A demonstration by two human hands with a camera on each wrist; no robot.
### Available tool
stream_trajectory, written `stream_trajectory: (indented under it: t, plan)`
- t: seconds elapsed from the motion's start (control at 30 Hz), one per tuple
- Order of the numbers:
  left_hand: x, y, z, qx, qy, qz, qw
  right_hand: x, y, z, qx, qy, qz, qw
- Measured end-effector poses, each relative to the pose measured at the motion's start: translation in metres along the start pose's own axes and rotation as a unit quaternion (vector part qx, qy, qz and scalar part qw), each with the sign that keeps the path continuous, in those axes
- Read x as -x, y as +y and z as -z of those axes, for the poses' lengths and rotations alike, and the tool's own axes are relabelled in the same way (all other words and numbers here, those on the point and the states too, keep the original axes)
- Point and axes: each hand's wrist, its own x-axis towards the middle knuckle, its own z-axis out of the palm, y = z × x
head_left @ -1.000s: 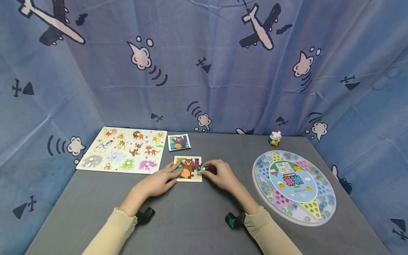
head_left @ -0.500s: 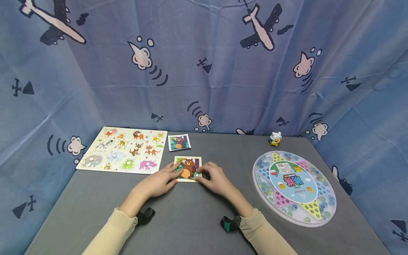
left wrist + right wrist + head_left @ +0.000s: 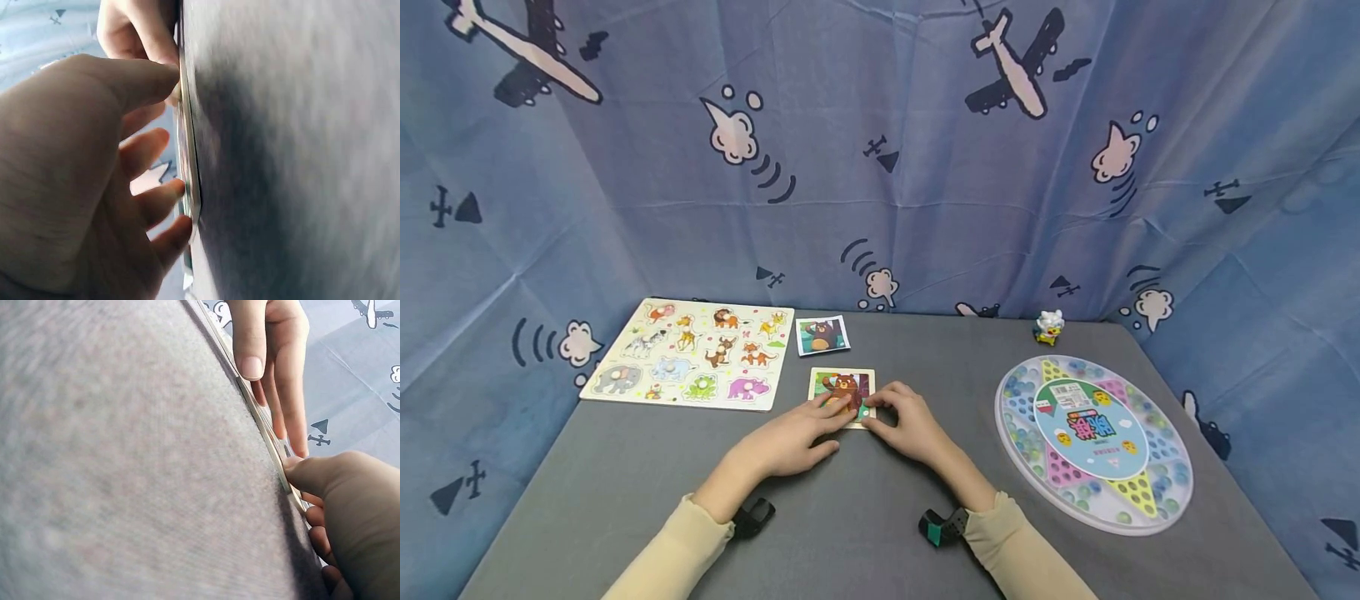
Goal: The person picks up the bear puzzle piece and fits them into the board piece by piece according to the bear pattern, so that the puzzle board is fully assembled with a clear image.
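Note:
A small square bear jigsaw puzzle (image 3: 842,384) lies flat on the grey table, seen edge-on in both wrist views. My left hand (image 3: 792,439) reaches over its lower left part with extended fingers, the tips resting on the bear picture. At the lower right corner, my right hand (image 3: 913,423) has its thumb and curled forefinger on a green puzzle piece (image 3: 867,412), mostly covered by the fingertips. In the right wrist view the right thumb (image 3: 306,470) lies against the puzzle's edge. The fingers cover the puzzle's lower part.
Behind the puzzle lies a bear picture card (image 3: 822,335). An animal peg board (image 3: 700,398) is at the left. On the right are a round marble game board (image 3: 1026,467) and a small toy figure (image 3: 1048,327). A patterned curtain (image 3: 925,233) hangs behind the table.
The right hand has moved slightly left and brought the green piece down into the puzzle's lower right corner. The left hand has slid right across the puzzle, towards the right fingertips.

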Motion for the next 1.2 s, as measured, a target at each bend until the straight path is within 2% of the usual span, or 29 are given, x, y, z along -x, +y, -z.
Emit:
stream_trajectory:
  t: [0.1,0.37,0.53,0.77,1.2]
  plan:
    - [-0.0010,0.0033,-0.0021,-0.006,-0.006,-0.005,1.0000,0.0004,0.0000,0.0003,0.002,-0.002,0.002,1.0000]
    - [-0.0027,0.0039,-0.0058,-0.018,0.001,-0.009,0.9998,0.0012,0.0003,0.0015,-0.003,0.000,0.006,1.0000]
    - [-0.0027,0.0041,-0.0055,-0.016,-0.004,-0.001,0.9999,0.0013,0.0007,0.0007,-0.005,0.004,0.004,1.0000]
    - [-0.0026,0.0054,-0.0039,-0.011,-0.004,-0.001,0.9999,-0.0005,0.0016,-0.0006,-0.015,0.003,-0.021,0.9997]
    - [-0.0014,0.0049,-0.0031,-0.001,-0.009,0.004,0.9999,-0.0003,0.0019,-0.0021,-0.026,0.017,-0.009,0.9995]
